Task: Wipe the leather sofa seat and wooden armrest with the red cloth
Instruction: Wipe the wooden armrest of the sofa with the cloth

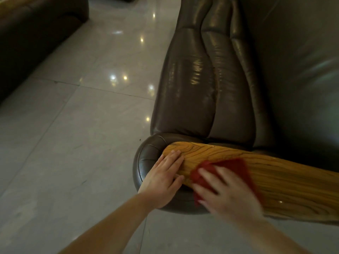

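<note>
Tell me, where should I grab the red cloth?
Pinch the red cloth at its far corner, coming over from the sofa seat. It lies flat on the wooden armrest, and the right hand covers its near part, so that corner is freest.

Glossy pale tile floor (73, 125) across the left and bottom, dotted with light reflections (124, 77); dark couch (33, 33) at upper left.

Dim room, lamp glare on floor (102, 74), motion-blurred right hand (227, 193).
</note>
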